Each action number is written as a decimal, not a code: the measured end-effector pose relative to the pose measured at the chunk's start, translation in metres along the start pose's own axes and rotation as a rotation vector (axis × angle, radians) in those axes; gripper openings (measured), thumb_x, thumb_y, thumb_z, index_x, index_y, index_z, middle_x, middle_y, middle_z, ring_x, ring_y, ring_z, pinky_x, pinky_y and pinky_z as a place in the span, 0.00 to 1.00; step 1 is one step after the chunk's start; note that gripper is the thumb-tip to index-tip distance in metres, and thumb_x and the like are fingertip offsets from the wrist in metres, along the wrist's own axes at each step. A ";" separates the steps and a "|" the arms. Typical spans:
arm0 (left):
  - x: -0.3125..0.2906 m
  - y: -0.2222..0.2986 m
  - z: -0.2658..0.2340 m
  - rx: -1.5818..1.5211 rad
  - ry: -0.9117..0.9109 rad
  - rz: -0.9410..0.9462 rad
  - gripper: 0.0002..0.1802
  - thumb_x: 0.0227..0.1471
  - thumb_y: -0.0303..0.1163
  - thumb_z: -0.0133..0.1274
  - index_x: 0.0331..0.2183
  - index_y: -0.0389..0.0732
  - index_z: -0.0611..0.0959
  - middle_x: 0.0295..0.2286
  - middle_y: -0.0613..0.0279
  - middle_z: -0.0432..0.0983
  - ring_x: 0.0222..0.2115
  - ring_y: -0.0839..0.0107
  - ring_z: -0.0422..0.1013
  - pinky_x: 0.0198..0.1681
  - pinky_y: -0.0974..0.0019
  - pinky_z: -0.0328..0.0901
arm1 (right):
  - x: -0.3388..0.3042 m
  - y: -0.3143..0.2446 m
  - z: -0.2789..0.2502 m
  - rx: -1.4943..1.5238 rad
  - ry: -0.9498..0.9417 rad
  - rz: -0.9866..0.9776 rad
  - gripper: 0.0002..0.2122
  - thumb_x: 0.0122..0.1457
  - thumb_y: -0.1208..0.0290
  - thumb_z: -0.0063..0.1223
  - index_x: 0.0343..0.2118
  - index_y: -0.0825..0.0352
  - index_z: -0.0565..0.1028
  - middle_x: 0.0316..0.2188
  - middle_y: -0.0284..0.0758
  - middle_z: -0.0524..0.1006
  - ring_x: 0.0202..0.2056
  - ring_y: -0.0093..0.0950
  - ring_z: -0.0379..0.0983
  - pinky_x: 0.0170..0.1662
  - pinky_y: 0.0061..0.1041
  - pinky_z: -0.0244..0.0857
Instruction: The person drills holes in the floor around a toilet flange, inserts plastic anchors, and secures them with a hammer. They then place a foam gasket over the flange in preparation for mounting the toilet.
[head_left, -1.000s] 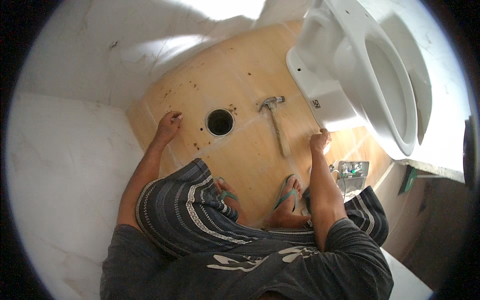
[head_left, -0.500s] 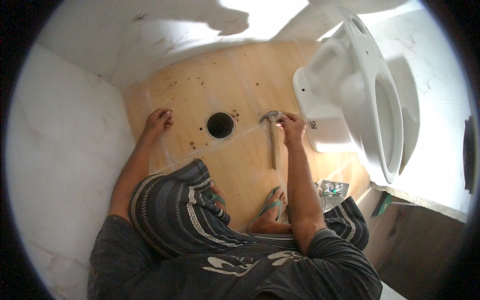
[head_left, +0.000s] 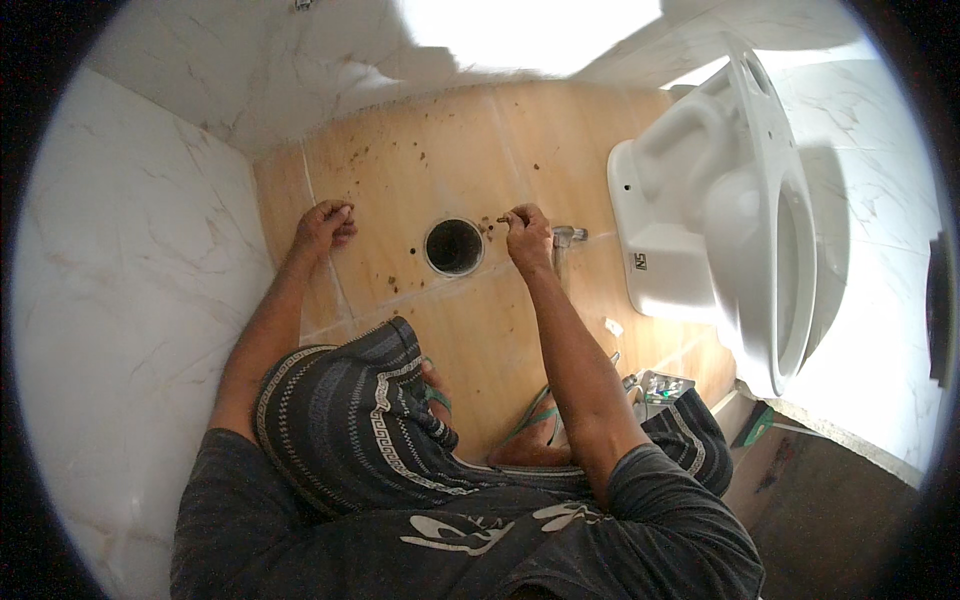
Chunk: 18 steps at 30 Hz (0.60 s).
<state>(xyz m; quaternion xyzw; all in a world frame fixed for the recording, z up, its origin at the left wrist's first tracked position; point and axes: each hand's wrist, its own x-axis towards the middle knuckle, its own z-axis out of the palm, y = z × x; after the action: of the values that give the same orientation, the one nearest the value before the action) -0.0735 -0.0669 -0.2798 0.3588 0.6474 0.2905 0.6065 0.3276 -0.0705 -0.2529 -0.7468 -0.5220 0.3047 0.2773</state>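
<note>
My right hand (head_left: 528,240) is closed in a pinch just right of the round pipe opening (head_left: 455,247) in the floor. A small, thin dark piece (head_left: 503,219) sticks out from its fingertips; its kind is too small to tell. Right beside that hand lies a claw hammer (head_left: 572,236) on the floor, its handle partly hidden by my forearm. To the left of the opening, my left hand (head_left: 327,226) hovers or rests low with curled fingers; whatever may be in them is hidden. A small dark hole (head_left: 412,251) sits left of the pipe opening.
A white toilet bowl (head_left: 690,230) stands by the right wall. Near my right knee is a clear box of small parts (head_left: 665,390), with a white scrap (head_left: 613,326) beyond it. Brown crumbs (head_left: 393,283) dot the tan floor tiles. A green-headed tool (head_left: 756,425) lies lower right.
My right hand has left the hammer and moved left toward the pipe opening, with the small dark piece now showing at its fingertips. My left hand stays about where it was.
</note>
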 end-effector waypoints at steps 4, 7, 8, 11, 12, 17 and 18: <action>-0.001 0.001 0.000 -0.039 -0.025 -0.003 0.16 0.65 0.41 0.54 0.49 0.43 0.82 0.36 0.65 0.82 0.37 0.74 0.80 0.38 0.70 0.74 | -0.006 -0.012 0.001 -0.143 -0.099 -0.016 0.08 0.59 0.67 0.61 0.36 0.66 0.78 0.35 0.47 0.82 0.42 0.45 0.80 0.44 0.41 0.71; -0.004 0.011 0.005 -0.030 -0.017 -0.010 0.17 0.65 0.41 0.54 0.49 0.43 0.82 0.36 0.63 0.82 0.37 0.73 0.80 0.38 0.70 0.74 | -0.006 -0.004 0.001 -0.225 -0.100 -0.079 0.09 0.58 0.66 0.61 0.36 0.65 0.78 0.34 0.47 0.82 0.40 0.46 0.80 0.43 0.43 0.72; -0.005 0.012 0.006 -0.017 -0.005 -0.009 0.17 0.65 0.42 0.54 0.49 0.43 0.82 0.36 0.63 0.82 0.37 0.73 0.80 0.39 0.70 0.74 | -0.005 -0.001 0.003 -0.219 -0.105 -0.081 0.09 0.59 0.66 0.61 0.36 0.65 0.77 0.34 0.47 0.82 0.40 0.47 0.80 0.43 0.43 0.72; -0.003 0.013 0.007 0.007 0.009 -0.011 0.17 0.65 0.42 0.54 0.49 0.42 0.82 0.36 0.62 0.82 0.37 0.72 0.80 0.39 0.69 0.74 | -0.003 0.006 0.008 -0.219 -0.114 -0.104 0.08 0.59 0.66 0.59 0.37 0.64 0.77 0.34 0.48 0.82 0.39 0.48 0.80 0.42 0.44 0.72; 0.001 0.012 0.005 0.006 0.001 -0.014 0.17 0.65 0.42 0.54 0.49 0.42 0.82 0.37 0.62 0.82 0.37 0.72 0.80 0.39 0.69 0.74 | -0.001 0.009 0.011 -0.231 -0.113 -0.124 0.08 0.60 0.65 0.58 0.36 0.64 0.76 0.33 0.48 0.82 0.38 0.49 0.80 0.41 0.44 0.72; 0.002 0.005 0.001 0.006 -0.006 -0.033 0.16 0.65 0.41 0.54 0.49 0.43 0.82 0.37 0.61 0.81 0.37 0.72 0.80 0.39 0.69 0.74 | -0.005 -0.007 0.010 -0.353 -0.174 -0.306 0.07 0.60 0.68 0.54 0.34 0.67 0.73 0.32 0.48 0.79 0.38 0.51 0.78 0.40 0.46 0.71; 0.004 0.005 0.003 0.010 -0.005 -0.038 0.16 0.65 0.41 0.54 0.49 0.43 0.82 0.37 0.62 0.81 0.37 0.72 0.80 0.39 0.69 0.74 | -0.001 -0.005 0.010 -0.382 -0.175 -0.353 0.07 0.60 0.69 0.53 0.33 0.67 0.73 0.32 0.48 0.78 0.38 0.51 0.78 0.40 0.46 0.71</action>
<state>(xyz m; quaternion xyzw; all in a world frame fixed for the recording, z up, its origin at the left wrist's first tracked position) -0.0700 -0.0608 -0.2780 0.3501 0.6541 0.2746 0.6117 0.3169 -0.0694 -0.2550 -0.6539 -0.7140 0.2112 0.1339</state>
